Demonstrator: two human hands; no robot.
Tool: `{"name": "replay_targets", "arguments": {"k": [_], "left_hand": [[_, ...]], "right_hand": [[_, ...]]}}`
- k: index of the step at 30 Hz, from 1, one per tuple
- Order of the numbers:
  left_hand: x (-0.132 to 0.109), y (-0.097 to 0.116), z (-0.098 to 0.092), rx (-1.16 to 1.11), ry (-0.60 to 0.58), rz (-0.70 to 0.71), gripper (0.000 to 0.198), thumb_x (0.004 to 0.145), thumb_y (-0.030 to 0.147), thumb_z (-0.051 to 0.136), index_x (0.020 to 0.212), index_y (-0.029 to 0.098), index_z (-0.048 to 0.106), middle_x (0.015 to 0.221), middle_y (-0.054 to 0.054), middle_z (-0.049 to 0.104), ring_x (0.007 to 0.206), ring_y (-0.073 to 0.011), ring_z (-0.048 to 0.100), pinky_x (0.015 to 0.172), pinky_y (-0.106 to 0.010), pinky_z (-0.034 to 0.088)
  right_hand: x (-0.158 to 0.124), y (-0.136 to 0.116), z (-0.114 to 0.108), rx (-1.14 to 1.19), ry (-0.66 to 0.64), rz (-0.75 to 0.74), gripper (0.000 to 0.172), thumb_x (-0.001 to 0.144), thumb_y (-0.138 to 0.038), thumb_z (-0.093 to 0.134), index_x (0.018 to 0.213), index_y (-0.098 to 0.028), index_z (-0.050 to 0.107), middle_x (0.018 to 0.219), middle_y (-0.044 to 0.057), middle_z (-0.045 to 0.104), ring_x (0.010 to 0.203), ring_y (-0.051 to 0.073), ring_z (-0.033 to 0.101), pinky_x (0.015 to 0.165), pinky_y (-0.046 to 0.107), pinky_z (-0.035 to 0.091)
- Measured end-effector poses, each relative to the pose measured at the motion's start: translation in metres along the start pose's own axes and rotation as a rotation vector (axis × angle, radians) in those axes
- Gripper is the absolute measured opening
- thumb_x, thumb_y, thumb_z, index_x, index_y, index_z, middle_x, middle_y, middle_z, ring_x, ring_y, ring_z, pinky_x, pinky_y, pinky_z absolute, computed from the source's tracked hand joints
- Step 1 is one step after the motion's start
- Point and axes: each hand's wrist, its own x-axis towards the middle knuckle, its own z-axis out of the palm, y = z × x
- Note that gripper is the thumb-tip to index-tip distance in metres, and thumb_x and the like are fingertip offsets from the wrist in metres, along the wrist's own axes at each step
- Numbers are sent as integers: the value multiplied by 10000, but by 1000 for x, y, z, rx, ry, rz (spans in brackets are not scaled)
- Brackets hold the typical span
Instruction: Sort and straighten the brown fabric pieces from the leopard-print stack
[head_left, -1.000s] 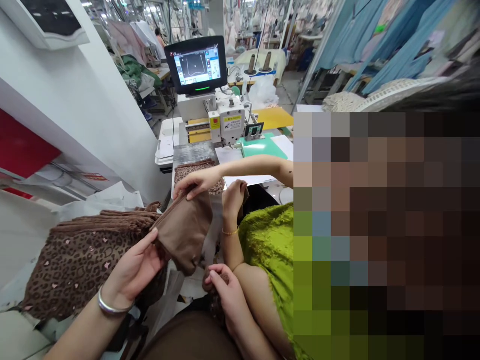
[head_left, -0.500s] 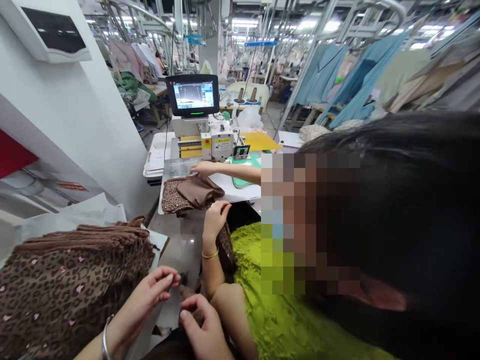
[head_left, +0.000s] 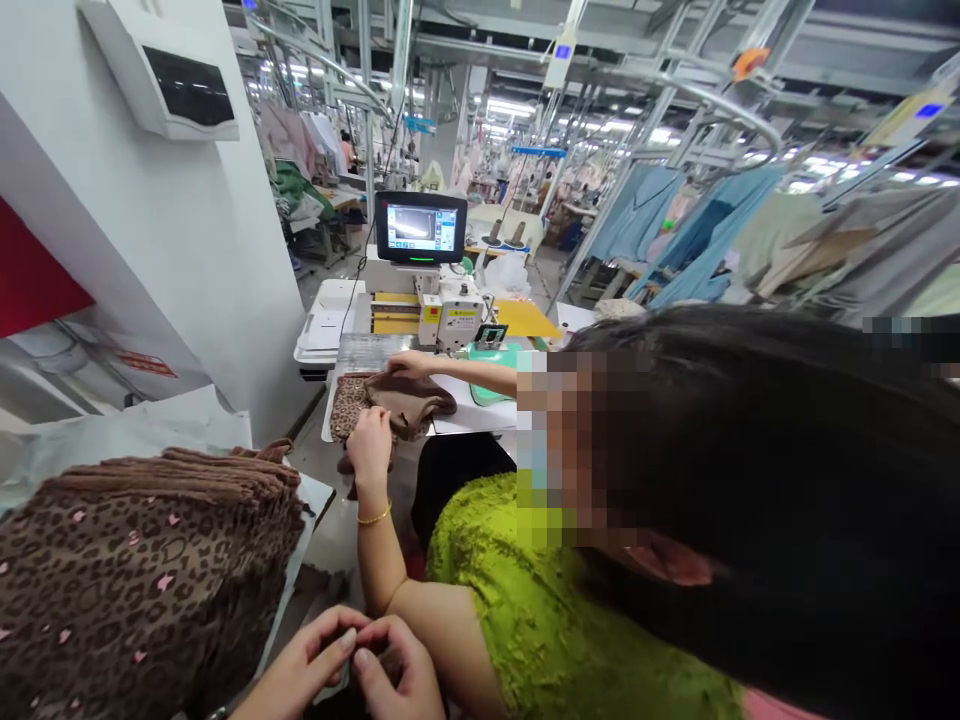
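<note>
Left hand (head_left: 326,648), right hand (head_left: 399,668): bottom centre, fingers curled | grip: cannot tell | leopard-print stack (head_left: 157,570): lower left | co-worker's head (head_left: 720,450) blocks right

The spotted pile (head_left: 150,570) is soft-looking, matt cloth with fuzzy edges. The brown piece (head_left: 420,396) is matt cloth too, but smoother. The green top (head_left: 480,550) is rough, bumpy cloth. The bracelet (head_left: 373,519) is shiny, gold-coloured metal. The screen (head_left: 420,228) looks smooth and glossy. The bag (head_left: 507,273) is thin, crinkly plastic.

A cloth pile (head_left: 150,570) is on my left, a co-worker (head_left: 570,630) on my right, a sewing machine (head_left: 459,312) in front.
</note>
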Motion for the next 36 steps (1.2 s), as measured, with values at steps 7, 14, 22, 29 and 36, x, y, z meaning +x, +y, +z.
{"name": "replay_targets", "arguments": {"k": [7, 14, 22, 29, 36], "left_hand": [[1, -4, -9, -26, 40, -22, 638, 653, 768, 719, 962, 209, 729, 986, -52, 695, 917, -218, 595, 722, -250, 483], [3, -11, -15, -46, 110, -75, 569, 635, 710, 762, 925, 222, 734, 971, -54, 715, 941, -254, 634, 716, -270, 494], [17, -25, -26, -151, 127, -113, 778, 514, 838, 769, 938, 187, 721, 924, -85, 752, 877, -233, 648, 654, -237, 430], [20, -20, -30, -139, 129, -129, 793, 498, 839, 777, 938, 183, 715, 900, -95, 755, 864, -228, 648, 669, -246, 437], [9, 1, -18, -54, 124, -134, 611, 576, 730, 793, 899, 217, 719, 884, -56, 733, 862, -234, 650, 678, -258, 473]], "right_hand": [[-1, -1, -1, -146, 41, -11, 489, 827, -616, 637, 927, -143, 710, 743, 35, 627, 671, 138, 474, 644, 258, 350], [3, -9, 5, -113, 13, 24, 452, 810, -574, 658, 914, -139, 720, 773, 63, 675, 654, 136, 487, 639, 246, 368], [6, -19, 9, -106, 61, 97, 438, 758, -580, 717, 899, -166, 694, 740, 42, 624, 645, 141, 472, 594, 233, 388], [7, -13, 12, -77, 78, 100, 379, 723, -515, 735, 875, -170, 695, 707, 31, 609, 667, 153, 478, 629, 247, 423], [8, 4, 10, -31, 38, 97, 463, 704, -595, 722, 875, -166, 692, 760, 45, 631, 634, 132, 454, 563, 223, 360]]}}
